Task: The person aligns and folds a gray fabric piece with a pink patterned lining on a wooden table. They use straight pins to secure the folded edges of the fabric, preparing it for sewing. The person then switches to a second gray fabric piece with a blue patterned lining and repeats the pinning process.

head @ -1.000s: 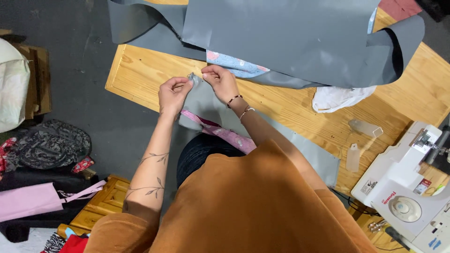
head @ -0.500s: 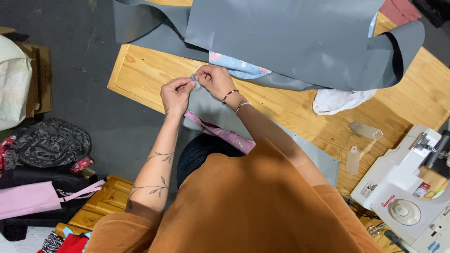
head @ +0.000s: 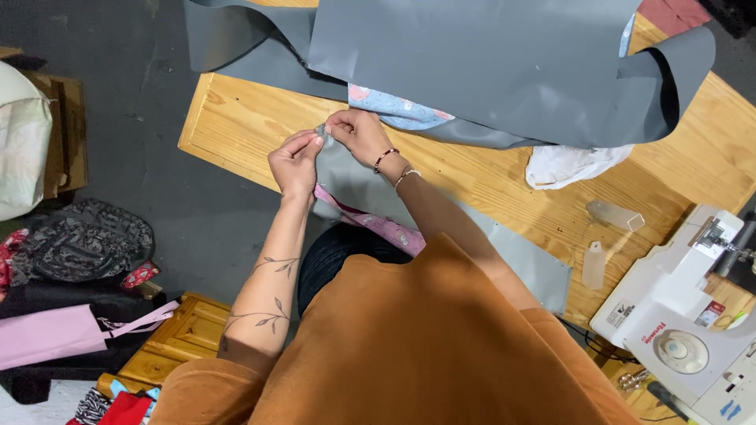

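Grey fabric piece [head: 346, 177], a narrow strip, hung from the person's two hands over the near-left edge of the wooden worktop [head: 236, 126], trailing down past that edge toward the lap, where a pink patterned strip [head: 378, 224] lay along it. Beyond the hands on the worktop, a large grey sheet [head: 488, 63] sprawled across the far side, with a pale blue patterned cloth [head: 394, 110] poking out beneath it. Toward the right end of the worktop stood a white sewing machine [head: 685, 330]; between it and the hands lay a crumpled white cloth [head: 567, 165] and two small clear plastic bottles [head: 610, 214].

The left hand [head: 293, 161] and the right hand [head: 358, 134] met above the worktop's near-left corner, almost touching. Both sets of fingers were pinched closed on the top end of the grey fabric piece, thumb against forefinger on each; what lay between the fingertips was too small to make out.

The step looked like fine work at the strip's tip, perhaps folding or aligning its edge. A steady pinch from both hands, holding the end taut, would seem to be what the next move needed.
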